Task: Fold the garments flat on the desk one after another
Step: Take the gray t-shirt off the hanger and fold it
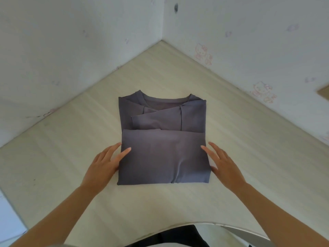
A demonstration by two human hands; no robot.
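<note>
Both hands are shown in the head view with fingers straight and relaxed; nothing is grasped. The left hand [105,163] is laid at the left side of the garment [163,157], with one fingertip [128,149] resting on the cloth and the others on the desk [62,148] just beside it. The right hand [224,164] is laid at the opposite side, its fingertips touching the cloth's right edge.

The garment, a grey-violet top, is placed about midway between the desk's curved near edge and its far corner, where the walls [71,50] meet. It lies directly ahead of the person and between the hands, which are about equally near to it. The neckline [165,99] is pointed toward the far corner, and the doubled-over fold is turned toward the near edge. The sleeves [156,120] are seen crossed over the chest, and the lower panel is laid up over them. The long axis is judged to run from near edge to far corner, although the packet is close to square.

The folding of this garment is judged almost complete. A last fold along that axis, or a smoothing, appears to be called for, with both sides taken evenly.
</note>
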